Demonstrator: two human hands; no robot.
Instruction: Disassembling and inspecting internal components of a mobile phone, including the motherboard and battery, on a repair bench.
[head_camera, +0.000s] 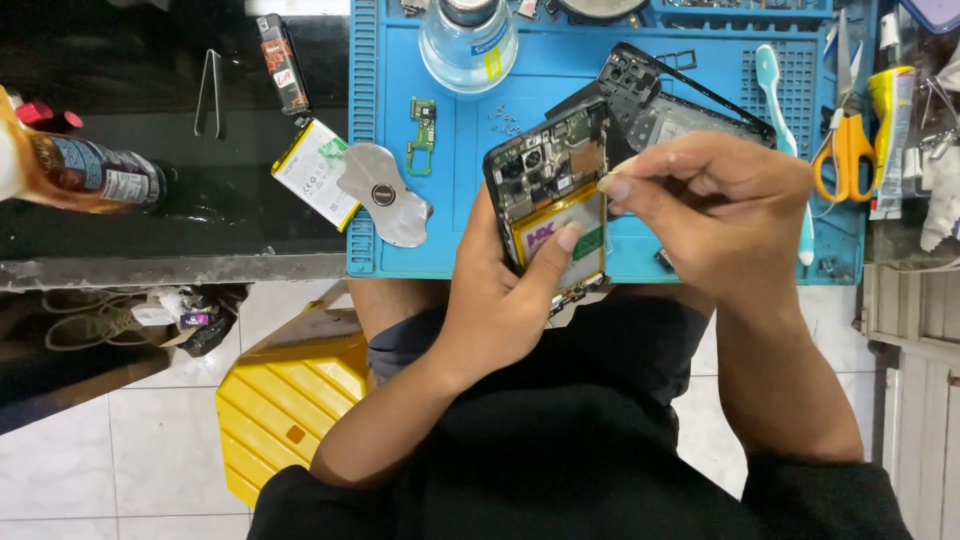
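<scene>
Held the opened phone (552, 195) above the blue mat's (460, 240) near edge, left hand (505, 290) clasped round it, right hand (715, 215) pinched shut at its edge on something unseen; could have torn delicate connectors through hard prying.

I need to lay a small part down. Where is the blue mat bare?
Bare blue mat lies between the green circuit board and the opened phone. Loose screws border it above. The right edge, by the scissors and toothbrush, is crowded.
</scene>
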